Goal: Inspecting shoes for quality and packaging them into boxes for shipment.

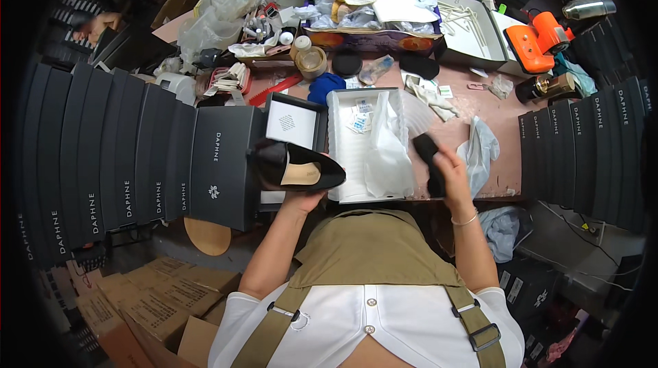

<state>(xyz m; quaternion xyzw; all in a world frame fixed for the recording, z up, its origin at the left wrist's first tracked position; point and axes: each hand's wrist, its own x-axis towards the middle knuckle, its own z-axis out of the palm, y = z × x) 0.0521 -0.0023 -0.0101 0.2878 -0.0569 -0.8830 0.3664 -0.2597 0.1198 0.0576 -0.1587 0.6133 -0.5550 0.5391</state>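
My left hand [305, 201] grips a black shoe [330, 171] from below, its tan insole facing up. The shoe is held over the left edge of an open shoebox [351, 162] with a white lining. White tissue paper [389, 159] and small printed packets [359, 120] lie inside that box. To the box's right, my right hand [454, 173] is closed on a black oblong pad [430, 162], slightly blurred, its exact kind unclear. Behind the shoe stands a dark box lid [296, 121] with a white inner face.
Stacks of dark shoeboxes [226, 162] wall in the left, and more dark shoeboxes [572, 135] stand right. Crumpled plastic [483, 149] lies beside my right hand. Along the back are a jar [310, 63], black round pads [347, 64], a blue cloth [326, 87] and an orange tool [534, 46].
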